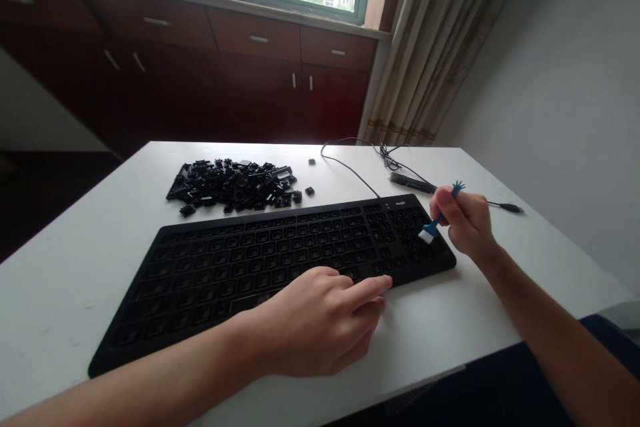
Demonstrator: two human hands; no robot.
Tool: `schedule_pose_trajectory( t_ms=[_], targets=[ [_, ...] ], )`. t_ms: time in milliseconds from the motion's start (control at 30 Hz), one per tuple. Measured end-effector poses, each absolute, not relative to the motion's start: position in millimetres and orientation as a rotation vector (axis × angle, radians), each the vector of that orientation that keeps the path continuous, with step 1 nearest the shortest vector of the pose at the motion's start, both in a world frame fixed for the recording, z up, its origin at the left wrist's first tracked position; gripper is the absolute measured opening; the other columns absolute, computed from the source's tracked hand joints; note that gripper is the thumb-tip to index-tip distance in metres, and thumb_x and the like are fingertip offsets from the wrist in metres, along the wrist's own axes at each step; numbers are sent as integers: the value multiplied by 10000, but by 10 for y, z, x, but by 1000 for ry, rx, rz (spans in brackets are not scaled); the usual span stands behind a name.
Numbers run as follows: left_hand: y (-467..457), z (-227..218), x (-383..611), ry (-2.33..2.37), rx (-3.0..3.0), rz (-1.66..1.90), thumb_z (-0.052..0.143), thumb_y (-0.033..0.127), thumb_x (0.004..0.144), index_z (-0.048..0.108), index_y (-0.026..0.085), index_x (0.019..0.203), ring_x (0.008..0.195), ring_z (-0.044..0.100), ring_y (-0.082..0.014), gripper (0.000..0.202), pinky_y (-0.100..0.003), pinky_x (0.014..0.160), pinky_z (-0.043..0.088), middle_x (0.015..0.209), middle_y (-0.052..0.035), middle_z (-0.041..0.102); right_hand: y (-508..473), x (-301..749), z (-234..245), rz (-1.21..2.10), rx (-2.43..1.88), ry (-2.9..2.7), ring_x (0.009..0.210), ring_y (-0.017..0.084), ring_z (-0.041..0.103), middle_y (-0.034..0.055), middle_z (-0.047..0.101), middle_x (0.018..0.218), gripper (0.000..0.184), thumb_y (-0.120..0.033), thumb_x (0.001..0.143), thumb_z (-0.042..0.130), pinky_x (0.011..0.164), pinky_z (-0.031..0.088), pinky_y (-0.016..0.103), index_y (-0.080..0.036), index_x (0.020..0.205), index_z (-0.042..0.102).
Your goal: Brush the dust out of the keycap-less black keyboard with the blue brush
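A black keyboard (pixel 300 240) with its keycaps off lies across the white table, its rows of bare key sockets showing. My left hand (pixel 325 320) is at its front edge, index finger laid along the edge and the other fingers curled in; its thumb is hidden. In my right hand (pixel 467 220) I hold a small blue brush (pixel 433 225) with white bristles, pinched by the handle. The bristles are down at the number pad on the keyboard's right end. Behind the keyboard is a heap of loose black keycaps (pixel 235 183).
A few single keycaps (pixel 309 191) lie right of the heap. The thin black cable (pixel 350 167) runs back from the keyboard to a coil. A dark bar-shaped object (pixel 410 181) and a plug (pixel 511 208) lie at the right. Wooden cabinets (pixel 215 93) stand beyond the table.
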State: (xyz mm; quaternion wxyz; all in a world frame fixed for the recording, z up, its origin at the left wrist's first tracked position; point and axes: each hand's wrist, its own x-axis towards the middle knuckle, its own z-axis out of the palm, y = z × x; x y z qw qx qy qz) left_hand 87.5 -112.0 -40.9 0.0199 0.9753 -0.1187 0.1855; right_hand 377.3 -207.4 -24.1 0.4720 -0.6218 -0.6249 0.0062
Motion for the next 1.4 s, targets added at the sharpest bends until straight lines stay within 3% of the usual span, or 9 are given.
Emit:
schedule_pose_trajectory(
  t_ms=[167,367,533,633,833,1200,1400],
  targets=[
    [-1124,-413,874,-353,3021,576,490,251,976,729,149,1137,615,649,-137,306,-350,550,532,1450,-54,629,-2042,3768,-256,424,-1440,-1396,480,98,526,-6,593,632,399,-465,1021,554,441,398,241,-189,745,636],
    [-1125,-418,873,-360,3013,578,500,264,973,734,153,1121,632,659,-139,298,-346,572,542,1453,-53,627,-2027,3737,-277,585,-1399,-1558,501,107,577,7,643,631,378,-439,1034,540,461,415,234,-184,797,686],
    [-1123,-421,876,-352,3017,578,493,256,979,725,151,1144,627,654,-140,304,-355,560,546,1446,-59,630,-2052,3763,-268,256,-1555,-1721,422,88,435,-19,493,486,554,-449,1046,494,443,330,258,-191,556,525],
    [-1124,-421,874,-362,3023,571,498,268,979,723,155,1145,621,647,-138,301,-360,551,545,1452,-57,624,-2079,3806,-267,56,-1560,-1729,409,84,394,-22,458,463,568,-428,1042,506,439,303,269,-195,524,470],
    [-1121,-414,876,-361,3021,559,501,253,974,719,150,1146,625,649,-134,296,-345,556,543,1441,-77,629,-2096,3828,-269,252,-1496,-1505,431,96,490,0,577,543,520,-460,1061,453,420,363,241,-193,634,579],
    [-1118,-418,877,-362,3023,563,489,252,984,714,150,1156,626,647,-125,301,-325,578,523,1454,-102,619,-2087,3767,-241,319,-1502,-1778,420,90,534,-12,576,544,473,-406,1063,467,431,394,222,-189,659,586],
    [-1124,-416,877,-359,3015,570,485,260,986,721,153,1150,619,641,-134,307,-340,565,522,1456,-53,624,-2065,3739,-210,287,-1490,-1936,410,83,411,-30,484,468,560,-365,1074,436,465,322,263,-200,541,482]
  ],
)
